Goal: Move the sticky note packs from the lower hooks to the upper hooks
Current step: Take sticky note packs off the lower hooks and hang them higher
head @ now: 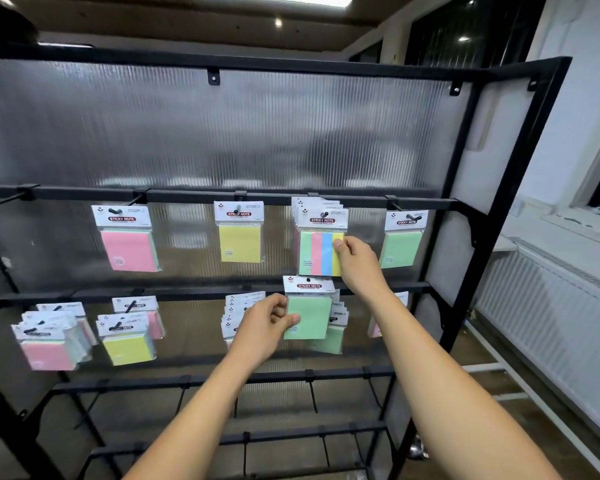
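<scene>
Head view, done so far: the upper rail [187,195] already carries a pink pack [129,249] up and well left of my left fingers [291,319], a yellow pack [239,242] above them, a striped pack [321,252] fronting a small stack, and a pale green pack [400,247] just right of my right fingers [338,244].
Head view, in hand: my left fingers pinch the green pack [309,313] by its left edge, thumb on the front. Its header sits level with the lower rail [187,293], so I judge it is off its hook and not yet hung above.
Head view, right fingers: they pinch the striped pack's right edge where it hangs on its upper hook.
Head view, still to do: a lower-left cluster [49,341], a yellow lower pack [127,344], a stack behind my left fingers [236,304], more green behind the held pack and a pink one under my right forearm. I judge well under half done.
Head view, the pack's look: a flat square pad in clear wrap, with a white header printed "STICKY NOTE" and a hang hole.
</scene>
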Tool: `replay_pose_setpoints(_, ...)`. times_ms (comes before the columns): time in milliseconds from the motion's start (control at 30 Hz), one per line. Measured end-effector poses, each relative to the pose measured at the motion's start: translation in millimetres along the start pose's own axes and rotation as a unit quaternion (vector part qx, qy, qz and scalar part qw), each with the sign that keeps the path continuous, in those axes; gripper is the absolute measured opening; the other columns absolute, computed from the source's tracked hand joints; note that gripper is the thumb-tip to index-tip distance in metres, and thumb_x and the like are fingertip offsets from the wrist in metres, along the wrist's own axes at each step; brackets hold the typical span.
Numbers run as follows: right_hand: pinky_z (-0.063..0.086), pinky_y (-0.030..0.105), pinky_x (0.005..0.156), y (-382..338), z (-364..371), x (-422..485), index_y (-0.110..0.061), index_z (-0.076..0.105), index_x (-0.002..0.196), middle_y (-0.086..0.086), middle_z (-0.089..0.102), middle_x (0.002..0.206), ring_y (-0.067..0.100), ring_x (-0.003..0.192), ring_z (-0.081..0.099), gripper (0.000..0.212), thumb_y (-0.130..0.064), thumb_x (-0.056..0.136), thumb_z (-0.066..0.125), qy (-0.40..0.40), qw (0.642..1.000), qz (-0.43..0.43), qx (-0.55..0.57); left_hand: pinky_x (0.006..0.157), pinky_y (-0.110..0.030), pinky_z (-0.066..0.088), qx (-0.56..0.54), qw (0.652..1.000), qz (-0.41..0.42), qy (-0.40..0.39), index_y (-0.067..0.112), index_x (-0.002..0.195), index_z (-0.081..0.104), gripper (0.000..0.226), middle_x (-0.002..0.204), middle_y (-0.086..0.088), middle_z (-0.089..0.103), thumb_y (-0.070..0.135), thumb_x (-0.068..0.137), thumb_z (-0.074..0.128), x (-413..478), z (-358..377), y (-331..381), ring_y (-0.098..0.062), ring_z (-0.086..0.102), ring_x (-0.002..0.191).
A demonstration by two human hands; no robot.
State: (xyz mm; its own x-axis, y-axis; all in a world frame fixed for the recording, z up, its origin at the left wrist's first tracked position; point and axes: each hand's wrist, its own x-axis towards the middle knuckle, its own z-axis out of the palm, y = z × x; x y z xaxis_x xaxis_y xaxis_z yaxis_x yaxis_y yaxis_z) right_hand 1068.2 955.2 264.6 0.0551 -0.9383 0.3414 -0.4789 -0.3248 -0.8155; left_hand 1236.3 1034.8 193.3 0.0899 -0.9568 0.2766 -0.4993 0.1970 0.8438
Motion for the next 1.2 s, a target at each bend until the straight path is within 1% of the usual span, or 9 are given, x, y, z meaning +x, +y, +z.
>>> replay_pose_setpoints(233,0.025,0.029,0.052,3.7,3.0,5.4,-0.013,0.042,0.067,-0.001,0.042,0.06,0.015,0.057,0.035,0.042,-0.034,0.103,0.039,0.009,0.999,0.015,-0.03,0.061,-0.014,0.039,-0.003,1.0,0.004,-0.004,0.026,0.077,0.056,0.021,0.069,0.01,0.051,0.014,0.086,0.071,-1.3,1.2,-1.4,-0.006,0.044,0.062)
replay_pose_setpoints(300,0.032,0.031,0.055,13.5,2.3,-2.0,-0.006,0.052,0.072,0.006,0.053,0.063,0.018,0.059,0.046,0.044,-0.035,0.103,0.041,0.003,0.999,0.03,-0.042,0.06,-0.012,0.038,-0.006,1.0,0.009,-0.004,0.026,0.078,0.057,0.02,0.07,0.01,0.052,0.014,0.086,0.071,-2.5,1.4,-1.5,-0.006,0.045,0.063)
replay_pose_setpoints(400,0.048,0.029,0.065,38.0,-2.1,-20.2,-0.011,0.065,0.089,0.003,0.07,0.08,0.018,0.073,0.065,0.023,-0.023,0.099,0.048,-0.009,0.996,0.076,-0.048,0.062,-0.011,0.039,-0.018,1.0,0.018,-0.008,0.021,0.084,0.061,0.012,0.073,0.007,0.055,0.015,0.086,0.071,-4.5,1.7,2.2,-0.007,0.047,0.066)
replay_pose_setpoints(533,0.054,0.034,0.067,73.5,-13.7,-52.7,-0.017,0.065,0.086,0.001,0.07,0.078,0.016,0.069,0.063,0.018,-0.022,0.096,0.051,0.011,0.991,0.118,-0.058,0.073,-0.025,0.047,-0.043,0.998,0.034,-0.022,0.02,0.09,0.064,0.009,0.078,0.0,0.061,0.018,0.085,0.072,-1.7,8.6,14.2,-0.01,0.052,0.071)
replay_pose_setpoints(633,0.053,0.034,0.076,87.9,-22.4,-66.0,-0.023,0.064,0.085,-0.001,0.07,0.078,0.019,0.08,0.065,0.015,-0.022,0.093,0.051,0.005,0.988,0.117,-0.1,0.073,-0.024,0.045,-0.057,0.996,0.062,-0.022,0.017,0.091,0.064,0.012,0.076,0.007,0.056,0.018,0.084,0.073,6.4,19.5,33.6,-0.007,0.05,0.07)
replay_pose_setpoints(767,0.042,0.029,0.067,108.0,-42.5,-72.3,-0.022,0.064,0.088,-0.007,0.063,0.072,0.018,0.076,0.059,0.012,-0.024,0.094,0.053,-0.006,0.985,0.115,-0.126,0.07,-0.024,0.047,-0.061,0.994,0.092,-0.025,0.014,0.093,0.062,0.015,0.077,0.006,0.051,0.019,0.085,0.073,20.2,44.3,70.1,-0.009,0.047,0.072)
replay_pose_setpoints(900,0.046,0.03,0.068,123.8,-63.4,-68.5,-0.026,0.063,0.088,-0.01,0.06,0.067,0.017,0.075,0.06,0.012,-0.03,0.095,0.053,-0.01,0.983,0.104,-0.154,0.068,-0.021,0.045,-0.05,0.99,0.128,-0.036,0.02,0.084,0.057,0.015,0.073,0.009,0.047,0.017,0.086,0.072,34.6,65.9,100.2,-0.008,0.044,0.069)
replay_pose_setpoints(1067,0.05,0.034,0.069,135.4,-80.4,-58.9,-0.024,0.061,0.089,0.0,0.069,0.087,0.026,0.084,0.063,0.016,-0.034,0.095,0.05,-0.015,0.973,0.068,-0.22,0.073,-0.037,0.052,-0.051,0.988,0.139,-0.034,0.022,0.083,0.059,0.014,0.075,0.007,0.051,0.019,0.086,0.072,55.0,91.5,119.8,-0.009,0.048,0.07)
replay_pose_setpoints(1200,0.047,0.03,0.069,144.6,-85.1,-51.8,-0.029,0.059,0.088,-0.004,0.069,0.092,0.023,0.086,0.064,0.013,-0.034,0.095,0.05,-0.031,0.974,0.069,-0.215,0.073,-0.032,0.051,-0.049,0.987,0.15,-0.021,0.028,0.083,0.061,0.015,0.073,0.012,0.056,0.02,0.085,0.072,70.8,106.4,129.6,-0.009,0.053,0.071)
